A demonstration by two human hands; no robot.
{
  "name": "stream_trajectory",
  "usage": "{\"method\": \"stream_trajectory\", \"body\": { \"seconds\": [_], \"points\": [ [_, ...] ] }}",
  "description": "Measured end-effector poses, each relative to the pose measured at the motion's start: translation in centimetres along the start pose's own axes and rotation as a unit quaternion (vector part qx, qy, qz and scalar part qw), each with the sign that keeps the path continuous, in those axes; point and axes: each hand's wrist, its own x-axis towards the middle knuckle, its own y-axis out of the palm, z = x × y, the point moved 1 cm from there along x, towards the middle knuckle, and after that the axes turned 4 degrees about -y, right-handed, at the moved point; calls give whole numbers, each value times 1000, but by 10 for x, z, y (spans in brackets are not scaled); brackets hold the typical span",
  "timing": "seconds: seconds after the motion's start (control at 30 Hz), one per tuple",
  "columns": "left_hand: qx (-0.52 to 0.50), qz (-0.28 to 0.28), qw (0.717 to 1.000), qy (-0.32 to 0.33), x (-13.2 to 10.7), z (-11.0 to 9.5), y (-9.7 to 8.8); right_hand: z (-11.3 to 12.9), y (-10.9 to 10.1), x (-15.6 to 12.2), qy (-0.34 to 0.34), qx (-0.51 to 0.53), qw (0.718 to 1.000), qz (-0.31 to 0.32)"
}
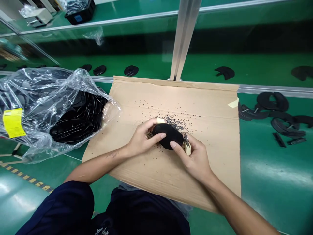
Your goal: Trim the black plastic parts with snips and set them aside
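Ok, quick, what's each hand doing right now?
Left hand: closed, holding the black oval pad.
Right hand: closed, holding a small cream-handled tool against the pad.

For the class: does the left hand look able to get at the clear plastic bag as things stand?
Probably yes. The left hand holds the black oval piece, so it would have to let go, but nothing stands between it and the clear plastic bag, whose edge lies over the cardboard sheet.

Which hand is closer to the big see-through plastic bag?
Left. The left hand is just to the right of the clear plastic bag, not touching it. The right hand is farther away, past the black oval piece that both hands hold.
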Motion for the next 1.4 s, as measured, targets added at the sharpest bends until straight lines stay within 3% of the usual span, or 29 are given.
{"method": "stream_trajectory", "body": {
  "seconds": [0.13, 0.23, 0.3, 0.4, 0.5, 0.57, 0.7, 0.83, 0.9, 1.0, 1.1, 1.3, 1.4],
  "points": [
    [-130, 31, 988, -76, 1, 8, 5, -1, 0, 1, -12, -27, 1000, 2],
    [-150, 41, 982, -105, 4, 11, 5, -1, -1, 2, -47, -58, 997, 12],
    [-125, 39, 989, -74, 6, 10, 0, -2, -4, 4, -93, -100, 991, 2],
    [-11, 66, 998, 8, 10, 4, -8, -7, -11, 10, -192, -175, 964, -63],
    [82, 116, 988, 56, 9, 0, -11, -10, -14, 14, -276, -191, 941, -30],
    [61, 131, 989, 36, 6, -1, -9, -10, -14, 14, -304, -176, 936, 2],
    [-44, 131, 990, -31, 3, -1, -2, -5, -8, 8, -290, -160, 944, -5],
    [-40, 69, 993, 91, 5, -7, -3, 1, -3, 2, -269, -171, 948, -9],
    [20, 17, 987, 159, 6, -10, -9, 2, -4, 1, -231, -174, 957, -16],
    [107, -30, 972, 209, 8, -10, -20, 2, -11, 3, -175, -181, 968, -10],
    [143, -25, 964, 223, 10, -8, -27, 1, -18, 8, -175, -235, 956, 10],
    [169, 2, 958, 233, 10, -5, -24, -8, -21, 15, -246, -347, 904, 46],
    [173, 21, 957, 232, 8, -4, -22, -12, -19, 14, -240, -354, 903, 53]
  ]
}}
